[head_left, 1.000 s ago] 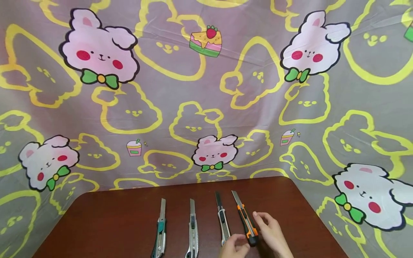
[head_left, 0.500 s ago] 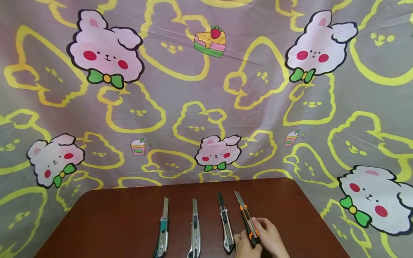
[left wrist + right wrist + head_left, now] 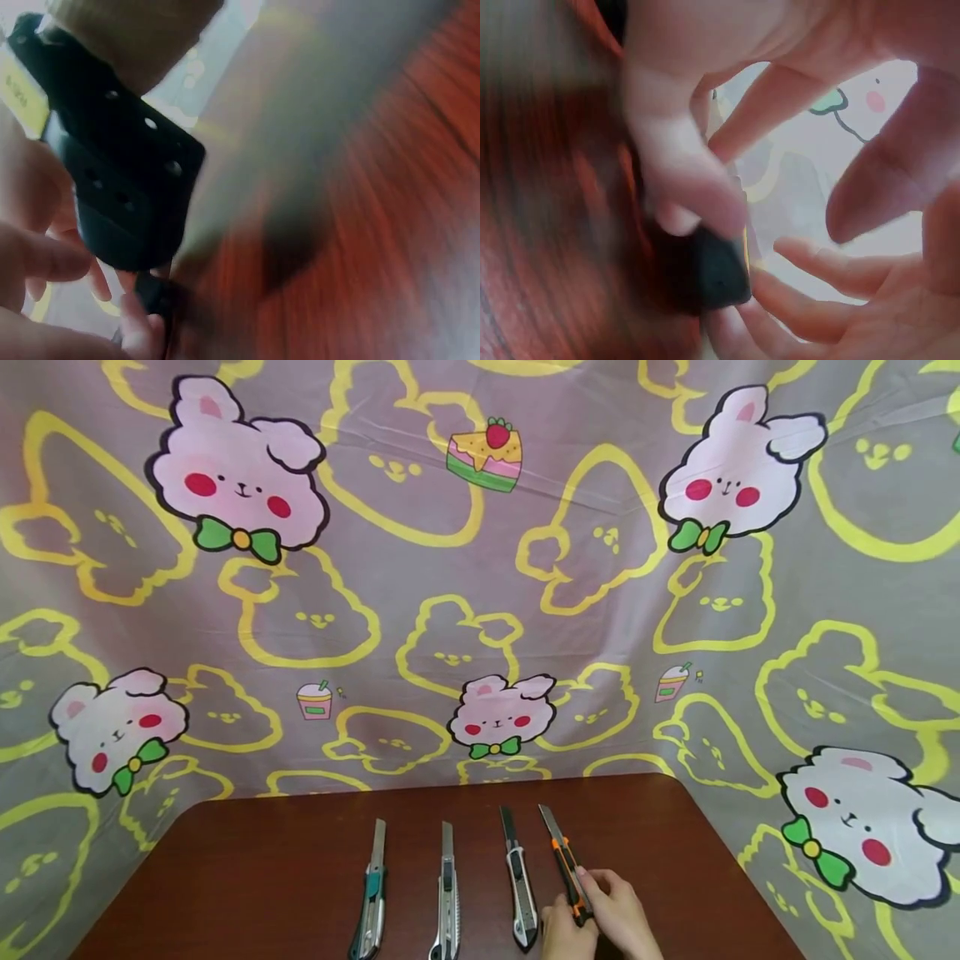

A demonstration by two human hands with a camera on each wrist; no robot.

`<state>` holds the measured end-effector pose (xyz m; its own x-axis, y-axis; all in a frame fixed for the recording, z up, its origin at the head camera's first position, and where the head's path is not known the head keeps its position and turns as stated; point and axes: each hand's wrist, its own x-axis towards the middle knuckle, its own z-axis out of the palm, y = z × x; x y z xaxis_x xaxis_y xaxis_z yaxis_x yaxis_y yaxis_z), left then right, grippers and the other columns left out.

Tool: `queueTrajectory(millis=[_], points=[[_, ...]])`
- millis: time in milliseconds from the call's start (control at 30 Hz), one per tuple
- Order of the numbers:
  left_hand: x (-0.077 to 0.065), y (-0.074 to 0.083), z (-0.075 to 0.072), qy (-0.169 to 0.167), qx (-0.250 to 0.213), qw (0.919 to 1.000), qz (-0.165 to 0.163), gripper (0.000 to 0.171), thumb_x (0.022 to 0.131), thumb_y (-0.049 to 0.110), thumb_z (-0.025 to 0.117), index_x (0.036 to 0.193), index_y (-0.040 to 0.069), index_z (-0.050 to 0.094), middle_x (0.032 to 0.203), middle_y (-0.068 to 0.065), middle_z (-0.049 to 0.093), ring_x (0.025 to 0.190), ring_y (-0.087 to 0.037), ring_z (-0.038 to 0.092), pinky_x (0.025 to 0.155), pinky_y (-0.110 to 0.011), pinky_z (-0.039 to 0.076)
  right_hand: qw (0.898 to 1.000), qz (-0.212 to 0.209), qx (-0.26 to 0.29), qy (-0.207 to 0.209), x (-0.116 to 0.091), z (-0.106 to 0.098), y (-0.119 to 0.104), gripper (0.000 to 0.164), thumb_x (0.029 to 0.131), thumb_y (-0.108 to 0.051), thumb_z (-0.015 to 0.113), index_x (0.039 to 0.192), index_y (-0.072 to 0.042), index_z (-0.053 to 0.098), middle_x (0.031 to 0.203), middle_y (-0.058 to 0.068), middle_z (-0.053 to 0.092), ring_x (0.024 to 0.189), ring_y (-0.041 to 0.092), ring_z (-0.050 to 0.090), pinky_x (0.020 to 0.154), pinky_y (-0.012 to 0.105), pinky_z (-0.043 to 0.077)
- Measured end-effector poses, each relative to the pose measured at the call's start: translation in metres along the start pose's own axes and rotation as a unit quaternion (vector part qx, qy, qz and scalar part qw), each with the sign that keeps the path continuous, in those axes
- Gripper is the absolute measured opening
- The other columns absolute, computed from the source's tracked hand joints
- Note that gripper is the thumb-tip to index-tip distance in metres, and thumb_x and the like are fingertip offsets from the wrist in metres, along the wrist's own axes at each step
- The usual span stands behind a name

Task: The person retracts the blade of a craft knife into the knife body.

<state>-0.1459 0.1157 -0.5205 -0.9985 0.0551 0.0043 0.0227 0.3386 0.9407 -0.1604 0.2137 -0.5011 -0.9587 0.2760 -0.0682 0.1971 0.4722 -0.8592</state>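
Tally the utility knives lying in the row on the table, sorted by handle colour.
Teal-and-silver utility knife: 1
Silver utility knives with no teal or orange: 2
Orange-and-black utility knife: 1
Total: 4

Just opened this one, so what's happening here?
A person's left hand and right hand grip the handle of an orange-and-black knife. To its left, a dark-bladed knife, a silver knife and a teal-and-black knife lie untouched on the brown table. All four blades are out.
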Motion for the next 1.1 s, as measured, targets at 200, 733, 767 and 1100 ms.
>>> queueTrajectory(millis=[200,733,767,1100], points=[[0.006,-0.002,-0.007,-0.019,-0.009,0.9998,0.003,0.019,0.071,0.011,0.062,0.086,0.001,0.055,0.074,-0.006,0.055,0.066,-0.018,0.051,0.055,-0.03,0.042,1.0,-0.002,-0.004,0.004,-0.004,0.005,-0.004,0.052,0.088,-0.046,0.049,0.102,0.002,0.061,0.095,0.011,0.065,0.084,0.019,0.058,0.069,0.032,0.047],[0.004,-0.01,-0.013,-0.087,-0.163,0.9813,-0.053,0.031,0.08,0.001,0.056,0.106,-0.013,0.045,0.072,-0.006,0.063,0.057,-0.013,0.059,0.05,-0.023,0.048,1.0,0.021,-0.008,0.004,-0.01,0.004,-0.003,0.057,0.087,-0.049,0.048,0.106,0.004,0.059,0.095,0.011,0.065,0.082,0.018,0.057,0.069,0.03,0.046],[0.003,-0.009,-0.014,-0.087,-0.174,0.9797,-0.05,0.032,0.079,-0.001,0.056,0.106,-0.014,0.044,0.073,-0.008,0.063,0.057,-0.014,0.06,0.051,-0.024,0.05,1.0,0.021,-0.007,0.007,-0.01,0.003,-0.003,0.056,0.088,-0.048,0.048,0.107,0.004,0.059,0.095,0.012,0.065,0.083,0.018,0.057,0.069,0.03,0.046],[-0.006,-0.012,-0.037,-0.167,-0.23,0.9563,-0.067,0.034,0.073,-0.008,0.056,0.105,-0.012,0.046,0.086,-0.014,0.064,0.073,-0.017,0.062,0.063,-0.032,0.055,0.985,0.074,0.145,-0.064,-0.011,-0.001,-0.003,0.079,0.084,-0.058,0.046,0.123,0.01,0.042,0.108,0.023,0.057,0.092,0.026,0.06,0.07,0.038,0.054]])
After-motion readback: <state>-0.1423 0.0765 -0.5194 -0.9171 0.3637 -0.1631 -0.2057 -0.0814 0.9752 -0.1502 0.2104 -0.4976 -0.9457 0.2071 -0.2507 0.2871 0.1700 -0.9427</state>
